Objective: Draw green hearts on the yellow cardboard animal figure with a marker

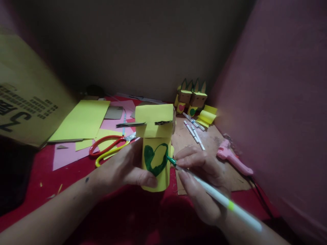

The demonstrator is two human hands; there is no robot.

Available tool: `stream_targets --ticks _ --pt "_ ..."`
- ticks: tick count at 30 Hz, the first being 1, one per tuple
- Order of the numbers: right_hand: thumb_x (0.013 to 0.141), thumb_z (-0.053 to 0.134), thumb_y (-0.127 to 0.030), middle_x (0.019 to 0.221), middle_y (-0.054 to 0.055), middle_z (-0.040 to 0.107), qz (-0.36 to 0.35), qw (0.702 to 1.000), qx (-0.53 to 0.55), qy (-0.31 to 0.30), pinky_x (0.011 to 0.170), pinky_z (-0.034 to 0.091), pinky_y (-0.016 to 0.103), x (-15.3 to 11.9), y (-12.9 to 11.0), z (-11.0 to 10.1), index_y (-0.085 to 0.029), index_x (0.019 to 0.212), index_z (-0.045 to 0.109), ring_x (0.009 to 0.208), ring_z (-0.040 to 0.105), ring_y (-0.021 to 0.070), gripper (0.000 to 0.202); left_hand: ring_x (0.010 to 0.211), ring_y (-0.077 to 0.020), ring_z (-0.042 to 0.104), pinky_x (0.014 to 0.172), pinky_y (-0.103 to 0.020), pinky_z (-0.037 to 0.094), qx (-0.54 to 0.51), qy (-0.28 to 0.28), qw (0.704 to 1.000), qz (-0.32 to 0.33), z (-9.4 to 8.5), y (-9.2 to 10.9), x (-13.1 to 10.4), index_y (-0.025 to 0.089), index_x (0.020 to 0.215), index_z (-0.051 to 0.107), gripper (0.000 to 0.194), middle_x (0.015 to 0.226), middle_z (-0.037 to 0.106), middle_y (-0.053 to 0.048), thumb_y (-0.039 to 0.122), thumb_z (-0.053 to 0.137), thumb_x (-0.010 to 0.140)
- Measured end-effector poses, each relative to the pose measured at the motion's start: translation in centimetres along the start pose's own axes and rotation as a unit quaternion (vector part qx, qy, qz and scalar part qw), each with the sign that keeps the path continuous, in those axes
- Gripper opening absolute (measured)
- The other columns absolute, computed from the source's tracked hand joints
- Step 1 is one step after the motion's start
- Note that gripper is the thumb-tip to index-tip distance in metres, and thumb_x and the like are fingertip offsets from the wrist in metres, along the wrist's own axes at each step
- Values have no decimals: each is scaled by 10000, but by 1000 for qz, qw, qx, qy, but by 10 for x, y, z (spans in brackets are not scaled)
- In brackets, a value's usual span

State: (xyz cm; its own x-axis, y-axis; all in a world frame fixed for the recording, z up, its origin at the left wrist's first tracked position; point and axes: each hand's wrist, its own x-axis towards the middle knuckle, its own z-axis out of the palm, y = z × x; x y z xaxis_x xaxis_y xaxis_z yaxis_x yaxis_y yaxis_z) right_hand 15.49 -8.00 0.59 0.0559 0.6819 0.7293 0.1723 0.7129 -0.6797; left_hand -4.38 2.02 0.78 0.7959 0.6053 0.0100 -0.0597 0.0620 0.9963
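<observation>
A yellow paper figure [163, 180] with a boxy head and a tube body stands upright in my left hand [133, 170], whose thumb presses on its lower front. On the body is a green heart outline [149, 158], filled on its left side and lower part, with yellow showing inside the right half. My right hand [201, 177] pinches a white marker [214, 194] with a green tip, and that tip touches the heart's right edge. Dark cardboard strips stick out at the figure's head.
Red-and-yellow scissors [109, 146] and yellow sheets [81, 119] lie left. Two small figures [195, 98] stand at the back right, near loose markers [192, 132] on a cardboard sheet [182, 183]. A pink glue gun [235, 158] lies right; a large cardboard box [25, 88] rises at left.
</observation>
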Motion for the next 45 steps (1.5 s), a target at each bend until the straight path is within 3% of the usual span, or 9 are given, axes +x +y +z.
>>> stream_targets --ticks 7,15,26,38,45 --pt "905 593 -4 884 11 618 1 1000 18 17 665 505 278 2 0 4 -241 1072 682 760 604 141 303 1116 -281 658 765 -248 536 19 -11 1000 8 3 4 0 227 1339 575 716 1167 725 -19 277 930 719" --pt "870 624 -2 890 29 664 0 1000 10 8 704 524 303 0 1 1 -228 995 691 821 654 172 268 1083 -306 678 774 -294 570 6 8 1000 -8 0 -3 0 232 1340 604 788 1142 743 -65 307 980 651" --pt "916 611 -6 898 7 636 -2 999 -2 32 693 546 264 3 -2 5 -238 1051 684 822 636 138 277 1079 -258 673 722 -229 548 12 -9 1000 20 0 -2 2 256 1353 606 764 1172 737 -37 304 984 690" --pt "910 609 -9 904 16 651 8 999 8 30 698 535 284 2 1 5 -238 1050 689 834 653 153 279 1110 -277 677 720 -222 548 26 -5 1000 -1 3 5 -1 249 1371 587 762 1197 734 -50 332 970 718" --pt "911 616 -19 932 20 644 -4 1000 -1 14 707 565 287 3 -1 4 -248 1094 674 855 654 158 298 1090 -274 690 732 -234 550 11 -22 999 25 1 2 1 244 1377 607 733 1216 752 -54 264 948 729"
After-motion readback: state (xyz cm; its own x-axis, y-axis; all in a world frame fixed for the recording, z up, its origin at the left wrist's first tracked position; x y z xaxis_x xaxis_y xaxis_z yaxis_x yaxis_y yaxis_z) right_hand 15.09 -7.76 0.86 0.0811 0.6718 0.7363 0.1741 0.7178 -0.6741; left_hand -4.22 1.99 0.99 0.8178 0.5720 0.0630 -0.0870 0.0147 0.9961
